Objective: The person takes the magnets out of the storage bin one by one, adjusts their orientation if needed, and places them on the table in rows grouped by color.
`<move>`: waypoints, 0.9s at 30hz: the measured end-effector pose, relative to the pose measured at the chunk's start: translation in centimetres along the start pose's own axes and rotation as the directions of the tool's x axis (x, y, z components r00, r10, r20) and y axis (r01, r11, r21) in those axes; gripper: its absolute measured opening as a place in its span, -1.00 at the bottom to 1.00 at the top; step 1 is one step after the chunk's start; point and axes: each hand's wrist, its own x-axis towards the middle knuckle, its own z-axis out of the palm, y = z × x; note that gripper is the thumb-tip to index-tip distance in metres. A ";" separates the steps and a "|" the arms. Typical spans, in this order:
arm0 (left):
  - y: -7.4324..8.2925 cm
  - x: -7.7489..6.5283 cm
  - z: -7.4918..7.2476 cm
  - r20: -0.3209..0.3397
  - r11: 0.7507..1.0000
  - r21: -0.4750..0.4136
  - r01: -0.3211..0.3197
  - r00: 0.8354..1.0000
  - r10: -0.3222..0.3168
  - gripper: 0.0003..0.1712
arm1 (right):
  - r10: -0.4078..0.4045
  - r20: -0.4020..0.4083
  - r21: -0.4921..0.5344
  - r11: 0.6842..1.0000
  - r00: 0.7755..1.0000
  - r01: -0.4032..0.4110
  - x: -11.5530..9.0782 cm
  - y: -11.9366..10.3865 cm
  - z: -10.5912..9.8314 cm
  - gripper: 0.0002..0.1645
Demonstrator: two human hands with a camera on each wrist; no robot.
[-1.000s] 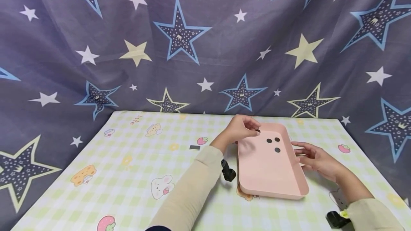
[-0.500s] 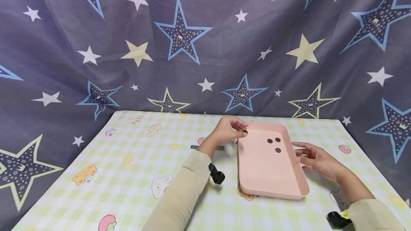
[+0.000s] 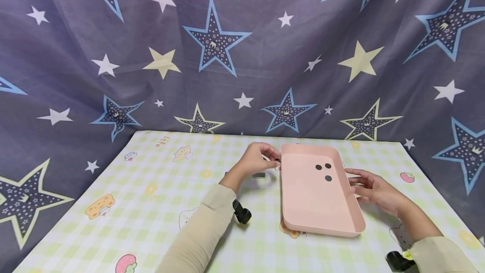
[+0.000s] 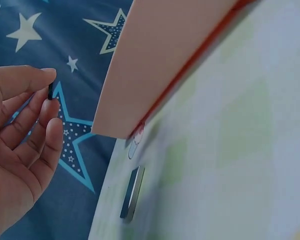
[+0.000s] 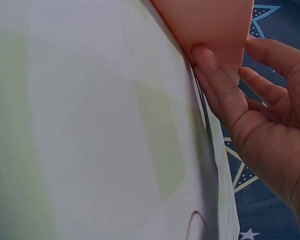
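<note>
A shallow pink tray [image 3: 310,201] lies on the table with three black discs [image 3: 328,178] on its floor toward the far right. Just outside the tray's left wall is my left hand [image 3: 255,159], pinching a small black disc [image 4: 51,91] on edge between thumb and fingertips. My right hand [image 3: 375,188] is at the tray's right side. In the right wrist view, its loosely bent fingers [image 5: 220,85] touch the outer face of the pink wall.
A short dark bar [image 4: 132,193] with a pale side lies left of the tray, partly hidden behind the left forearm in the head view. The table wears a checked cloth [image 3: 125,205], and a star-patterned curtain [image 3: 242,54] hangs behind it.
My left hand has drawn leftward from over the tray's far left corner to outside its left wall, with the disc still pinched. The right hand and the tray stay in place.
</note>
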 end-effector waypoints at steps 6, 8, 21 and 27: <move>0.3 -1.0 -0.6 0.048 1.000 0.012 0.002 0.999 -0.002 -0.77 | -0.010 0.002 0.001 1.000 1.000 0.010 0.0 0.0 0.0 -0.31; 0.4 -1.3 -0.7 0.057 0.999 0.032 0.005 0.998 -0.007 -0.78 | -0.008 0.002 0.002 1.000 1.000 0.008 0.0 0.1 0.0 -0.31; 0.1 -2.7 -1.3 0.101 0.998 0.058 0.015 0.995 -0.021 -0.79 | -0.007 -0.001 0.005 1.000 1.000 0.007 0.0 0.1 -0.1 -0.32; 0.0 -3.4 -1.2 0.133 0.998 0.064 0.015 0.991 -0.023 -0.80 | 0.006 -0.004 0.011 1.000 1.000 -0.006 -0.1 -0.1 -0.1 -0.31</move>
